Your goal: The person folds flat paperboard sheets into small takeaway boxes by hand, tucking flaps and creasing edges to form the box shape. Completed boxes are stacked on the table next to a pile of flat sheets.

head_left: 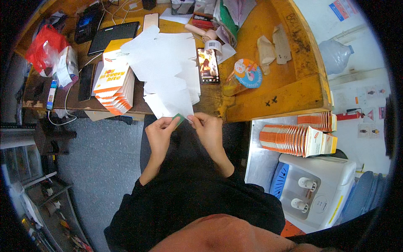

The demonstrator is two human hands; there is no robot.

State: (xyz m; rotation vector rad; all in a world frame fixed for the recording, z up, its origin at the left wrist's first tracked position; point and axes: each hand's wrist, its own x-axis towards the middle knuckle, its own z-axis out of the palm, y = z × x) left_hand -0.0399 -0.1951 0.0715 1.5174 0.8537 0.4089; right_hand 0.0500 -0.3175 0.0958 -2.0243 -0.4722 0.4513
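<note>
A stack of white die-cut cardboard blanks (pixel 166 59) lies at the desk's front edge, its near end reaching out toward me. My left hand (pixel 159 133) is closed in a pinch on a small flat green piece (pixel 179 120) at the near edge of the blanks. Whether that piece is part of a blank or separate, I cannot tell. My right hand (pixel 208 131) pinches the near right corner of the white cardboard, thumb and forefinger together. Left of the blanks stands a stack of folded orange, white and yellow cartons (pixel 113 80).
On the wooden desk (pixel 252 101) a lit phone (pixel 208 67) lies right of the blanks, near a round blue sticker (pixel 247 73). A red plastic bag (pixel 45 48) and a black laptop (pixel 112 38) are at left. More folded cartons (pixel 289 140) and a water dispenser (pixel 315 189) stand at right.
</note>
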